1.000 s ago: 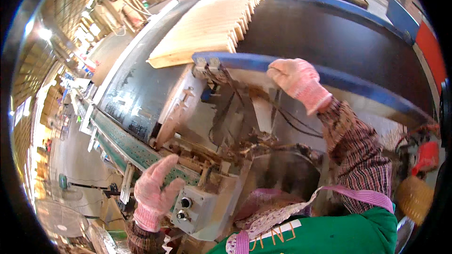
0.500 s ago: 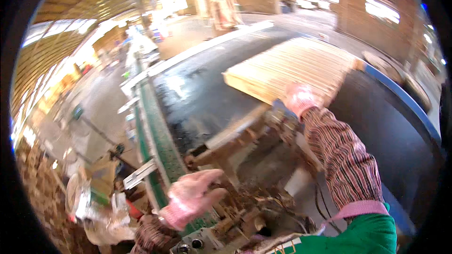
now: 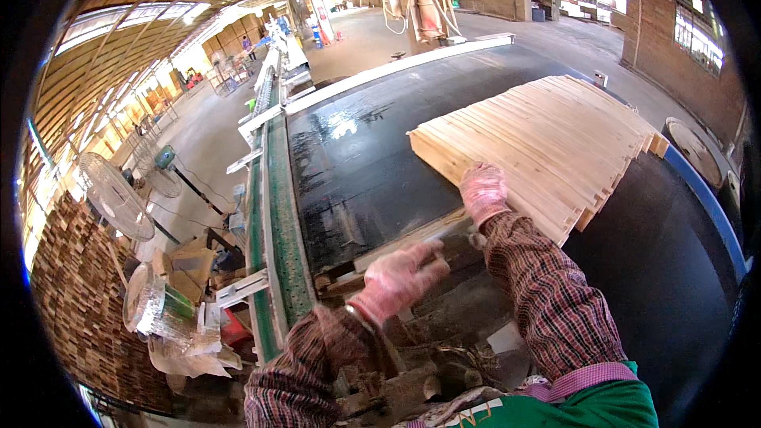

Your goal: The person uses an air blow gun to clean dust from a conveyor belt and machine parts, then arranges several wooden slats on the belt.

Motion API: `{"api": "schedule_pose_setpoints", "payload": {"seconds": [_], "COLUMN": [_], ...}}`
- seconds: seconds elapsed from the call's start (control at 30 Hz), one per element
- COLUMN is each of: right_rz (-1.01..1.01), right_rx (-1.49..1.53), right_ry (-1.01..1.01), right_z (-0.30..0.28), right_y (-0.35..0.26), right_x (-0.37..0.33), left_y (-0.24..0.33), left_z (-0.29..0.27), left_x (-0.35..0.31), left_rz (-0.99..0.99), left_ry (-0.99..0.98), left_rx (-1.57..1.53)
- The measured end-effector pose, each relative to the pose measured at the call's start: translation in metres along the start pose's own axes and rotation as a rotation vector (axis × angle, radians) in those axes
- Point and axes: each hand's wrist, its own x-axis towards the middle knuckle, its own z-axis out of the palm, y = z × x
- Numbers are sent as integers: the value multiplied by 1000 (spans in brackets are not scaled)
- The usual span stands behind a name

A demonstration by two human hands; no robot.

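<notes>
A row of pale wooden slats (image 3: 539,143) lies side by side on a dark, smooth tabletop (image 3: 357,166). Their near ends make a stepped edge on the right. My right hand (image 3: 483,192), in a pink-and-white knitted glove, is closed at the near edge of the row, its fingers curled over the nearest slat's side; the fingertips are partly hidden. Closer to me and further left, my left hand (image 3: 402,279), gloved alike, hangs in front of the table's near edge. Its fingers are stretched out and slightly blurred, and it holds nothing.
A narrow green conveyor belt (image 3: 277,230) with metal rails runs along the table's left. Fans (image 3: 115,194) stand beyond it, near a tall stack of wood pieces (image 3: 95,301). A blue rim (image 3: 705,190) bounds the right side. Machine parts and wood scraps lie below my hands.
My left hand has risen and moved right, toward the table's near edge. The right hand stays at the slats' near side, its fingers now more curled. The whole view has shifted.
</notes>
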Motion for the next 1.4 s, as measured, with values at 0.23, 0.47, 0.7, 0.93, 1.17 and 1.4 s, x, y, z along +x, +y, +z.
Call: {"api": "schedule_pose_setpoints", "payload": {"seconds": [0.23, 0.47, 0.7, 0.93, 1.17, 1.4], "right_rz": [-117, -30, -9, 17, 77, 216], "right_rx": [17, 179, 230, 318, 383, 1173], "right_ry": [54, -502, -521, -583, -620, -143], "right_z": [-19, -68, -66, -69, -53, -73], "right_y": [10, 33, 43, 42, 39, 124], "right_x": [-11, 6, 15, 18, 19, -22], "left_y": [-76, -124, -106, -120, -76, -4], "left_z": [-19, -61, -67, -52, -29, -10], "left_x": [205, 345, 370, 365, 284, 158], "left_rz": [-244, -188, -333, -286, -77, -7], "left_ry": [561, 618, 418, 642, 265, -299], "left_rx": [-115, 229, 314, 455, 513, 137]}}
